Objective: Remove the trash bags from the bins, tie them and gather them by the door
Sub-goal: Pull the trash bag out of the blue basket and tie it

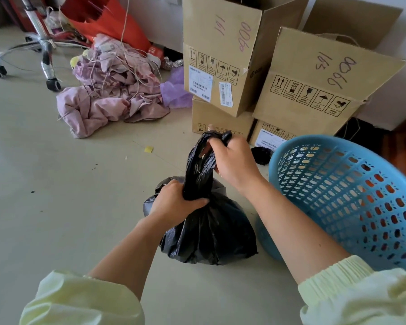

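Two sets of fingers are clamped on the black trash bag (209, 233): our left hand (176, 202) squeezes the gathered neck low down, w/ fingers (197, 202) wrapped tight; our right hand (234, 163) grips the twisted top higher up, pulling it upright. Bag sits on the floor (68, 207), touching the blue basket bin (352, 195) tipped at our right. Cardboard boxes (256, 66) stand behind; pink cloth pile (110, 97) lies well apart, far left.

Trash bag (209, 231) on floor (68, 184), basket (352, 195) just right, boxes (267, 73) behind, cloth pile (108, 95) back-left.
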Available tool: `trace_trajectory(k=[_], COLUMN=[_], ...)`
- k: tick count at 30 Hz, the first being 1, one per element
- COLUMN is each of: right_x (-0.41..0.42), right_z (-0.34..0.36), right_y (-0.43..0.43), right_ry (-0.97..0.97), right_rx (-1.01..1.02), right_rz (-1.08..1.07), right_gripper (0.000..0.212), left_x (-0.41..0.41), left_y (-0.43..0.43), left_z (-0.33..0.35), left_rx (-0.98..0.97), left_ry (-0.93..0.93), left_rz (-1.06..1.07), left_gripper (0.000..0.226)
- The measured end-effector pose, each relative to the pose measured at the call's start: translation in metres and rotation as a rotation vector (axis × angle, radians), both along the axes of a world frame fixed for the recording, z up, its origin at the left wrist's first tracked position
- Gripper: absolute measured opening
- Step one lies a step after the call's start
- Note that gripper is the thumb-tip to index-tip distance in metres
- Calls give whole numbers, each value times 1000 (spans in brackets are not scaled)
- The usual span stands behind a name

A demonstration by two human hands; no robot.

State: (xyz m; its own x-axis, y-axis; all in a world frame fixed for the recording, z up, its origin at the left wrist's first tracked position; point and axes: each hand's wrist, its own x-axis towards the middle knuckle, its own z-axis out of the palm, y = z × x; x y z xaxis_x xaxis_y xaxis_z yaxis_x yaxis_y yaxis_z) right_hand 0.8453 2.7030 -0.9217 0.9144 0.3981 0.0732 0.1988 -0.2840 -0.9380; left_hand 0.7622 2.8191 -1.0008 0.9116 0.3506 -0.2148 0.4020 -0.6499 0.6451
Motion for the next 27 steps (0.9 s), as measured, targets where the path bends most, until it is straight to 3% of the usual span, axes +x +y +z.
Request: trace_trajectory(k=[5,8,10,14,19,27], right_x=[8,3,-3,-18,-51,-84], right_z=[14,19,24,43,121,341], right_y=[-6,2,7,10,3,-27], right_ry=[85,59,86,169,288,371], right_rx=[145,-25,-90,-175,-238,-240], right_rz=[-85,74,137,142,98,-28], right_gripper=[48,32,26,27,26,29], left_x=[2,1,-5,-23,-53,-77], left_y=[8,14,19,25,22,8], left_z=[-4,-2,8,52,146,364], left_rx=[-12,-100,-209,-225,-23,99], left_ry=[-11,30,89,92,95,199], left_rz=[-3,35,37,52,176,-36], left_gripper=[34,35,25,42,51,40])
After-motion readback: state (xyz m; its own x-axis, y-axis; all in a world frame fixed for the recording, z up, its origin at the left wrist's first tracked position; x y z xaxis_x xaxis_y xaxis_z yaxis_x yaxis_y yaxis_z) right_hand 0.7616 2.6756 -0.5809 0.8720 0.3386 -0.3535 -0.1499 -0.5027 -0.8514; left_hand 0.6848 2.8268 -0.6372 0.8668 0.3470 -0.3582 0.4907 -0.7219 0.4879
